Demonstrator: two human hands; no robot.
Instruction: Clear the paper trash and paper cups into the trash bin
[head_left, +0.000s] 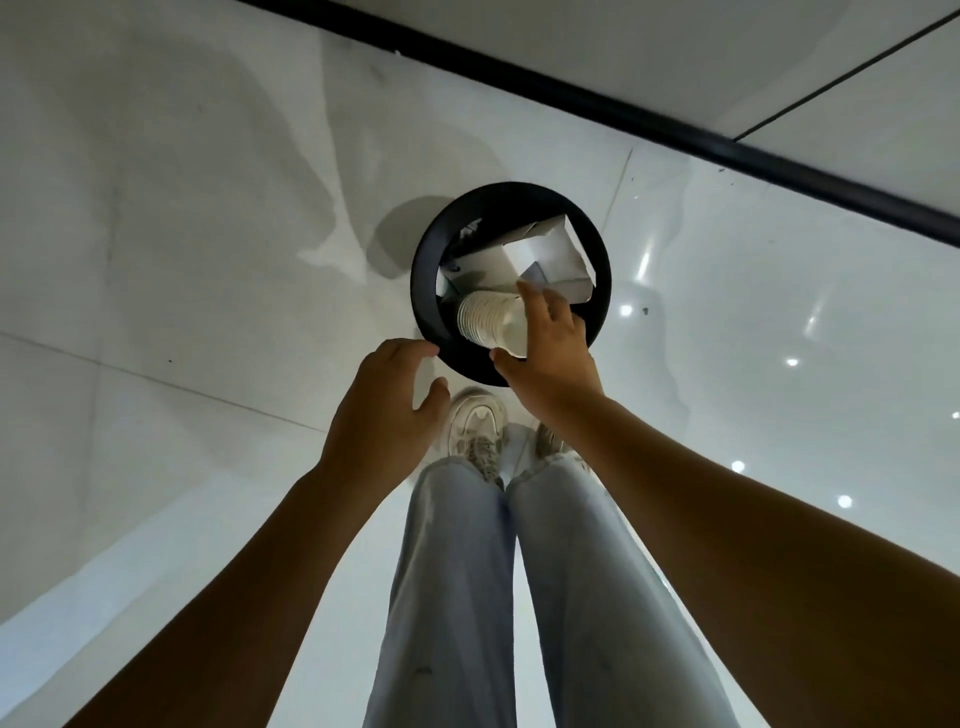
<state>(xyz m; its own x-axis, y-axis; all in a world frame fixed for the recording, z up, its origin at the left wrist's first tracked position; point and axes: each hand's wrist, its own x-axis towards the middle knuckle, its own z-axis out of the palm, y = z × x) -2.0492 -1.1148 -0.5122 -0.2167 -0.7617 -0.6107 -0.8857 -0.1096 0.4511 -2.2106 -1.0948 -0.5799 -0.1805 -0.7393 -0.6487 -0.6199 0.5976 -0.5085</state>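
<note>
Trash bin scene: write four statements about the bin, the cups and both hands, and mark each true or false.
1. The right hand grips a stack of paper cups over the trash bin. True.
2. The left hand holds a paper cup. False: it holds nothing, fingers loosely curled near the bin's rim.
3. The bin is empty. False: a white cardboard box already lies inside.
4. The bin stands on a pale glossy tiled floor. True.

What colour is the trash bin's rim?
Black: the trash bin has a plain black round rim, clearest in the head view, the only one.
</note>
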